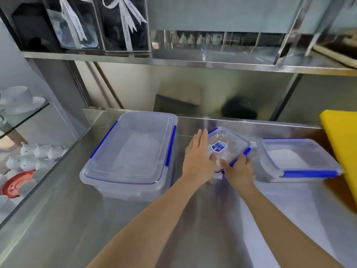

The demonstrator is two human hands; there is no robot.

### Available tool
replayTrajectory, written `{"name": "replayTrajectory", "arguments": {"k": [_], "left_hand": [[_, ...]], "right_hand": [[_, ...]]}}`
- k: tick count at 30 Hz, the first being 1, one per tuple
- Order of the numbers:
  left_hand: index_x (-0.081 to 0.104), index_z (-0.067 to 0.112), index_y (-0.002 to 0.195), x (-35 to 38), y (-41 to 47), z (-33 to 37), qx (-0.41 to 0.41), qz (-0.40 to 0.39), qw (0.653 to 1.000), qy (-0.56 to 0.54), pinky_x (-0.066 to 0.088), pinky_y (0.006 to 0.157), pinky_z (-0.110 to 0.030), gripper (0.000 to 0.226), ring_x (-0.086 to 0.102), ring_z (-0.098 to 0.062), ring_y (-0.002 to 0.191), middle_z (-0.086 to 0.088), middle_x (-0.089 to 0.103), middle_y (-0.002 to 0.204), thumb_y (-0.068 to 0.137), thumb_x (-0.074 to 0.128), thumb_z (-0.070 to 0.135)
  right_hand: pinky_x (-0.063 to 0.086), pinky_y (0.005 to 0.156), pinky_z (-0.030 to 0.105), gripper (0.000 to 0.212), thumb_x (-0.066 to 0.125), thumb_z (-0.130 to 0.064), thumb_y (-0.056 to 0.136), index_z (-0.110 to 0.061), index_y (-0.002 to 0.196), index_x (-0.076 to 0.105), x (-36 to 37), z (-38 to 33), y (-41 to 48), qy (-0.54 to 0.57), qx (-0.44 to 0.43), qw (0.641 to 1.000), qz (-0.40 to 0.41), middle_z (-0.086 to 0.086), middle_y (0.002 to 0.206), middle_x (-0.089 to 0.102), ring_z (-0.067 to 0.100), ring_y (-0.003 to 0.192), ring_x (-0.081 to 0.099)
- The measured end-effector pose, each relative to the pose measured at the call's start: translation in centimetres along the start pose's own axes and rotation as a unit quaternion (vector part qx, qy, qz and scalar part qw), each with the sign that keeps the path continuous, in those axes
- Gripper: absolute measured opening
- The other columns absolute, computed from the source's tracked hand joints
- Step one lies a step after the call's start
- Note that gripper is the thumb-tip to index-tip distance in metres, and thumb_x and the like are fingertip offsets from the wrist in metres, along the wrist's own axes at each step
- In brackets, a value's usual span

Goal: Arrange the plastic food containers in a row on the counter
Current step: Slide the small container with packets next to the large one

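Three clear plastic containers with blue lid clips stand on the steel counter (193, 219). The large container (133, 149) is on the left, the small labelled container (227, 144) in the middle, and a medium container (295, 157) on the right. My left hand (199, 157) lies flat against the small container's left side, fingers extended. My right hand (238, 169) grips its near right corner, thumb on the lid. The small container sits skewed relative to the other two.
A yellow board (342, 144) leans at the right edge, touching the medium container. A glass case on the left holds white ceramic pieces (34, 153) and a red plate (17, 184). A steel shelf (193, 62) overhangs the counter's back.
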State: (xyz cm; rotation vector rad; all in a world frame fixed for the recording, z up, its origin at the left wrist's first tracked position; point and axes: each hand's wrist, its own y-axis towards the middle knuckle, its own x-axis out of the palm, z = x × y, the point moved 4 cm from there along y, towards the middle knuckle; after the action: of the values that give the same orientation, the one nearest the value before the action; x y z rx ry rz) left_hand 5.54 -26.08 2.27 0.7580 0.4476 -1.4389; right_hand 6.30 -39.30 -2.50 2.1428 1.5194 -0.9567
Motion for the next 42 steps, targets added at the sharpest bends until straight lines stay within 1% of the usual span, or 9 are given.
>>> {"name": "replayTrajectory", "arguments": {"k": [8,13,19,21,25,28,33,39,42], "left_hand": [[0.006,0.023,0.146,3.1,3.6,-7.3,-0.15,-0.043,0.985,0.072,0.03,0.111,-0.044,0.071,0.023,-0.027,0.142,-0.003,0.018,0.157,0.091,0.047,0.04],[0.027,0.025,0.141,3.7,3.4,-8.4,-0.188,-0.051,0.98,-0.037,0.046,0.1,-0.041,0.058,0.047,-0.024,0.125,-0.002,0.042,0.143,0.09,0.049,0.042],[0.038,0.017,0.128,3.5,1.3,-7.7,-0.164,0.007,0.986,0.032,0.049,0.091,-0.033,0.051,0.052,-0.022,0.113,-0.007,0.047,0.13,0.088,0.049,0.046],[0.038,0.014,0.125,3.6,0.4,-7.5,-0.152,0.03,0.984,0.084,0.046,0.095,-0.034,0.053,0.049,-0.024,0.115,-0.01,0.046,0.13,0.088,0.046,0.051],[0.03,0.008,0.135,3.8,-1.1,-6.9,-0.124,0.077,0.968,0.205,0.032,0.108,-0.03,0.066,0.035,-0.024,0.134,-0.013,0.033,0.147,0.09,0.032,0.056],[0.028,0.016,0.138,4.2,-1.1,-6.6,-0.06,0.07,0.985,0.146,0.032,0.109,-0.031,0.058,0.035,-0.02,0.136,-0.006,0.034,0.149,0.091,0.039,0.048],[0.004,0.026,0.147,5.7,-0.3,-7.1,0.048,-0.039,0.964,0.257,-0.01,0.112,-0.033,0.074,0.0,-0.018,0.146,0.0,0.006,0.159,0.087,0.029,0.062],[0.009,0.027,0.146,5.6,0.2,-7.8,0.043,-0.037,0.963,0.265,-0.009,0.11,-0.029,0.066,0.002,-0.019,0.146,0.0,0.008,0.159,0.091,0.036,0.051],[0.011,0.027,0.146,5.4,0.2,-7.7,0.046,-0.035,0.963,0.265,-0.009,0.11,-0.029,0.067,0.002,-0.019,0.146,0.0,0.009,0.159,0.09,0.036,0.052]], "right_hand": [[0.041,0.104,0.046,0.063,0.067,-0.018,0.082,-0.013,0.135,0.034,1.1,2.0,1.4,0.244,-0.023,0.96,-0.133,0.009,0.133,0.053,0.024,0.119,0.052],[0.044,0.099,0.038,0.06,0.063,-0.017,0.084,-0.018,0.135,0.032,2.0,2.8,2.6,0.283,0.007,0.946,-0.156,0.003,0.128,0.055,0.021,0.113,0.055],[0.052,0.074,0.031,0.047,0.057,-0.007,0.084,-0.025,0.125,0.043,1.5,2.3,3.7,0.271,0.025,0.948,-0.169,0.001,0.112,0.062,0.014,0.091,0.061],[0.053,0.084,0.04,0.042,0.052,-0.011,0.087,-0.026,0.125,0.046,1.3,1.8,3.8,0.237,0.002,0.957,-0.166,0.001,0.111,0.063,0.021,0.098,0.062],[0.047,0.078,0.029,0.027,0.049,-0.018,0.09,-0.024,0.117,0.054,1.4,0.7,3.9,0.203,-0.041,0.964,-0.167,0.0,0.105,0.065,0.02,0.096,0.062],[0.047,0.078,0.029,0.018,0.048,-0.018,0.091,-0.025,0.105,0.056,1.7,0.4,4.3,0.201,-0.042,0.964,-0.17,-0.002,0.096,0.064,0.017,0.091,0.061],[0.047,0.066,0.023,0.016,0.045,-0.019,0.092,-0.023,0.103,0.057,1.9,-0.2,5.0,0.185,-0.053,0.968,-0.162,-0.002,0.095,0.063,0.016,0.087,0.061],[0.052,0.088,0.037,0.031,0.044,-0.018,0.093,-0.015,0.123,0.053,2.2,-0.6,5.0,0.176,-0.051,0.968,-0.171,0.008,0.115,0.063,0.025,0.103,0.061],[0.05,0.081,0.032,0.033,0.043,-0.019,0.094,-0.015,0.125,0.051,2.2,-0.5,4.9,0.172,-0.056,0.969,-0.167,0.008,0.117,0.062,0.024,0.102,0.06]]}}
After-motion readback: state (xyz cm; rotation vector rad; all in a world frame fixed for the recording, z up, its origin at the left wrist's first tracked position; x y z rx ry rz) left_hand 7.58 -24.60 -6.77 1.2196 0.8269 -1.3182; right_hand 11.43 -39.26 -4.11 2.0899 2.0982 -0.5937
